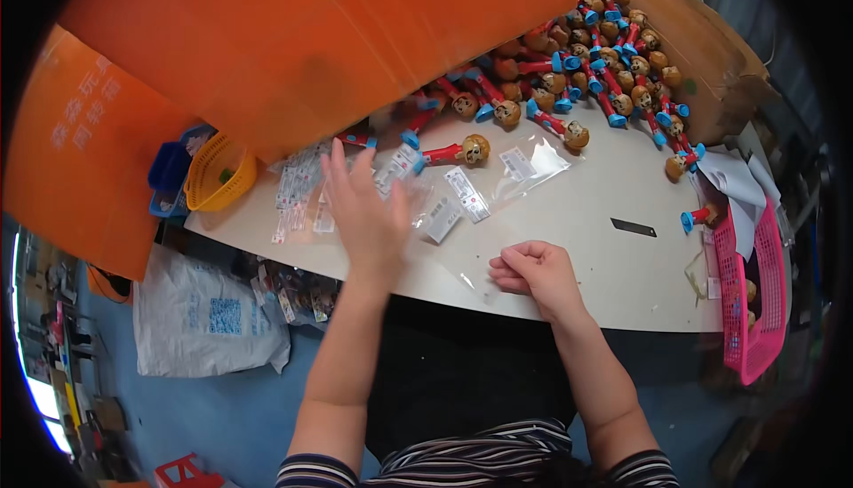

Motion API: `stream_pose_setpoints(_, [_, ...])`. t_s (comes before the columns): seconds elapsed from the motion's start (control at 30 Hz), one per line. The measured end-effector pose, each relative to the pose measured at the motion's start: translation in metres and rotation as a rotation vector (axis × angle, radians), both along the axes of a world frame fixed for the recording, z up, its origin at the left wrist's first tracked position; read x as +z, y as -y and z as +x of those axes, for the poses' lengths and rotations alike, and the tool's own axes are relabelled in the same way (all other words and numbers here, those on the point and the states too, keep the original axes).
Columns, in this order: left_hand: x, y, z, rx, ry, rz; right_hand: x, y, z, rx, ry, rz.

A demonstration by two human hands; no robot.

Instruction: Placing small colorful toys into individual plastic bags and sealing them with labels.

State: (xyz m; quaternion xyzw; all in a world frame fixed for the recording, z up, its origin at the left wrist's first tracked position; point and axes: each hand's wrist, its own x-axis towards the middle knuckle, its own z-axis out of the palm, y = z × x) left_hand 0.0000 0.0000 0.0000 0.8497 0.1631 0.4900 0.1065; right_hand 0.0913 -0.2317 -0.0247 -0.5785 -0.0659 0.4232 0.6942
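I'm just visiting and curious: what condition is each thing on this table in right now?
Left hand: open, flat over clear plastic bags.
Right hand: curled, pinching a clear bag's edge.
Red-and-blue toy with brown head: lying unbagged.
Toy pile: loose heap.
Yellow basket: upright.
Pink basket: at table's edge.

toys point(569, 53) partly under orange board point(311, 35), perhaps

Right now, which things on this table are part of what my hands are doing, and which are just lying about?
In use:
- left hand, spread over the clear plastic bags
- right hand, fingers closed on another clear bag
- red and blue toys with brown heads, one lying nearest

Lying about:
- yellow basket
- pink basket
- cardboard box
- orange board
- small dark strip
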Motion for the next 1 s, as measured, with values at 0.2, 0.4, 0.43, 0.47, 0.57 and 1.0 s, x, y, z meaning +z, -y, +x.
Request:
stream_pose_setpoints(0.2, [-0.003, 0.115, -0.013, -0.369, -0.268, -0.333, -0.003, -0.016, -0.001, -0.159, 0.094, 0.037])
stream_pose_setpoints(0.4, [-0.032, 0.101, -0.006, -0.228, -0.316, -0.485, 0.003, -0.015, 0.005, -0.02, 0.058, -0.002])
stream_pose_setpoints(0.43, [-0.033, 0.098, -0.006, -0.241, -0.314, -0.482, 0.004, -0.011, 0.009, -0.033, 0.064, -0.001])
stream_pose_setpoints(0.47, [-0.034, 0.096, -0.007, -0.229, -0.339, -0.487, 0.005, -0.006, 0.014, 0.057, 0.088, -0.041])
stream_pose_setpoints(0.57, [-0.038, 0.096, -0.004, -0.191, -0.308, -0.377, 0.022, 0.001, 0.04, 0.157, 0.275, -0.201])
stream_pose_setpoints(1.0, [-0.056, 0.114, 0.002, -0.315, -0.203, -0.357, 0.005, 0.001, 0.214, -0.273, 1.357, -0.532])
